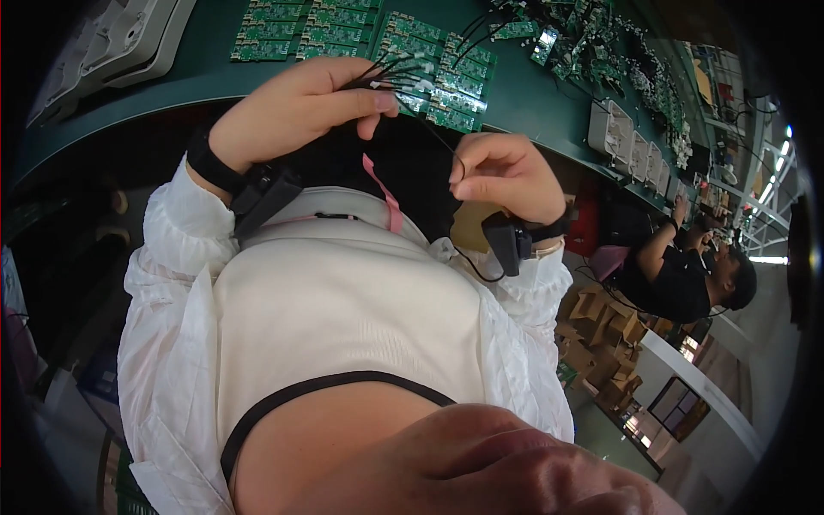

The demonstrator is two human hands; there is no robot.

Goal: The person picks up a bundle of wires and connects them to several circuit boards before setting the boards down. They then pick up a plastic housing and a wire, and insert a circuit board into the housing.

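My left hand (322,99) is closed in a pinch on a bunch of thin black wires (365,80) with small white connectors, above the front edge of the green work surface. One black wire (433,130) stretches from the bunch across to my right hand (511,176). That hand is closed too, thumb and finger pinching the wire near its end. Just beyond both hands, green circuit boards (343,34) lie in rows, and some have black wires rising from them.
White plastic housings (129,39) stand at the far left; more housings (622,137) line the right edge of the green table (197,73). A heap of boards and wires (592,51) lies at the back right. Another person (687,270) sits farther right, near cardboard boxes (601,339).
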